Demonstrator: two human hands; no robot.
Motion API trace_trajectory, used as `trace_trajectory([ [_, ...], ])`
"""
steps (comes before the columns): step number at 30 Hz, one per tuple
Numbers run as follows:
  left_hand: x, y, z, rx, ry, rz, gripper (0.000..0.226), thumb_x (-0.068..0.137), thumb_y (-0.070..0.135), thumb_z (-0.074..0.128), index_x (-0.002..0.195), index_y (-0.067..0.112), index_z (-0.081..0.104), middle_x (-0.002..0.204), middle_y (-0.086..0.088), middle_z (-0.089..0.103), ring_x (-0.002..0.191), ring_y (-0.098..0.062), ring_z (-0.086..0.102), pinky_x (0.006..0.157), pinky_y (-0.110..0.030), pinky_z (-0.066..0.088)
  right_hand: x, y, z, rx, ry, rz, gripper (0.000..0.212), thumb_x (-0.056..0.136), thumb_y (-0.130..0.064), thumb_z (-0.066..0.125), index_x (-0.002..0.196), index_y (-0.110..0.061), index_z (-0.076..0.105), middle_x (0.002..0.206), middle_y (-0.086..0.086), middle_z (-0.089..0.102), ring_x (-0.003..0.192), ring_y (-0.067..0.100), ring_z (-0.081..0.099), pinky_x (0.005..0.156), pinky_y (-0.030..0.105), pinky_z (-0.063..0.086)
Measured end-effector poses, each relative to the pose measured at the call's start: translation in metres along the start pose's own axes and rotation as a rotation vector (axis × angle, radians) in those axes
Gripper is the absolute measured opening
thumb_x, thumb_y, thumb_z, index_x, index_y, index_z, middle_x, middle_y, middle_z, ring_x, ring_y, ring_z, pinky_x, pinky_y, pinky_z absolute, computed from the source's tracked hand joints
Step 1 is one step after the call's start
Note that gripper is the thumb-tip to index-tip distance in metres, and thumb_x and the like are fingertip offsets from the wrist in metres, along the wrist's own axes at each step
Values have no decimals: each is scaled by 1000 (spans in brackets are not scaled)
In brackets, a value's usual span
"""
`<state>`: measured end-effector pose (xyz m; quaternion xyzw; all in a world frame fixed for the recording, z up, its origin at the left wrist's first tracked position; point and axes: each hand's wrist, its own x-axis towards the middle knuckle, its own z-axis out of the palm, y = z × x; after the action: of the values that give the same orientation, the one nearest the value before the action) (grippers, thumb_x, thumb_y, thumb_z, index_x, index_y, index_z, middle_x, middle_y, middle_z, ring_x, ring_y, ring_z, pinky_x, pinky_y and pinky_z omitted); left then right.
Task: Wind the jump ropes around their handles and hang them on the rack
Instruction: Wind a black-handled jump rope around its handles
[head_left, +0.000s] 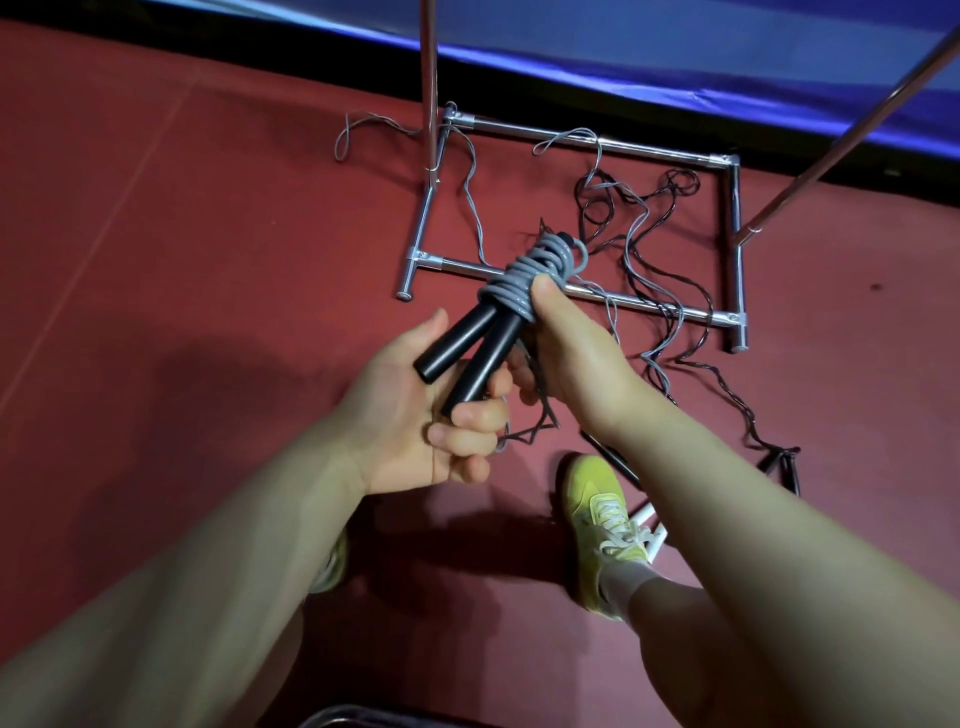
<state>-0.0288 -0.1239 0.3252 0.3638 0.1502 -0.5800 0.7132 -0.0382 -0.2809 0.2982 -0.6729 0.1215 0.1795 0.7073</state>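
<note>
**A:** Rope (524, 275), the grey one — where was it at that point?

**B:** Held up over the floor (156, 234), in both hands. Its grey cord sat coiled round the upper ends of the two black handles (467, 353), which were side by side and angled down to the left.

**A:** And the hands?

**B:** The left hand (415, 415) had its fingers (467, 415) curled round the lower ends of the handles. The right hand (566, 353) was clamped on the coil, thumb pressed on the wraps. A thin dark strand hung below the hands; I couldn't tell whether it belonged to this rope.

**A:** So was that rope wound?

**B:** Nearly or wholly, I'd judge. Most of the cord was on the handles, but I couldn't see whether the end was tucked in.

**A:** Hung up yet?

**B:** No. The rack (571, 293) stood just beyond, its chrome base on the floor and its uprights rising out of view. I saw nothing hanging from it.

**A:** What was left?

**B:** Plenty. Loose ropes (654, 260), grey and dark, lay tangled across the base and the floor, one trailing to dark handles near a yellow shoe (597, 514). Those needed winding and hanging too.
</note>
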Motion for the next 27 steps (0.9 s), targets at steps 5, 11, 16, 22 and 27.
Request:
trace_trajectory([
  [5,0,5,0,44,97,-36,60,88,64,25,69,14,51,46,5,33,34,-8,21,46,-22,33,-3,-5,-1,-99,5,65,59,90,-64,27,65,-15,46,54,0,42,45,16,39,46,25,35],
  [11,0,8,0,61,196,-62,62,90,61,24,66,13,53,45,6,33,32,-8,18,47,-21,29,-9,-11,2,-181,24,105,56,102,-47,23,63,-16,49,57,2,39,44,17,36,41,21,36],
  [16,3,6,1,224,314,-74,62,91,63,20,69,14,50,45,4,36,35,-7,14,51,-25,28,-9,-7,-2,-435,45,137,61,102,-46,21,63,-9,50,37,-1,41,35,15,40,40,18,36],
  [22,6,5,4,322,383,-57,62,93,62,17,70,14,49,45,3,39,35,-7,13,54,-27,29,-9,-4,-3,-474,78,151,62,101,-48,23,57,-11,46,34,-4,40,34,16,40,42,20,35],
  [27,8,5,3,432,443,-13,65,94,62,15,71,13,51,44,1,43,32,-8,17,53,-28,31,-9,-6,0,-516,106,161,67,101,-49,24,50,-10,44,33,1,41,34,17,41,40,17,36],
])
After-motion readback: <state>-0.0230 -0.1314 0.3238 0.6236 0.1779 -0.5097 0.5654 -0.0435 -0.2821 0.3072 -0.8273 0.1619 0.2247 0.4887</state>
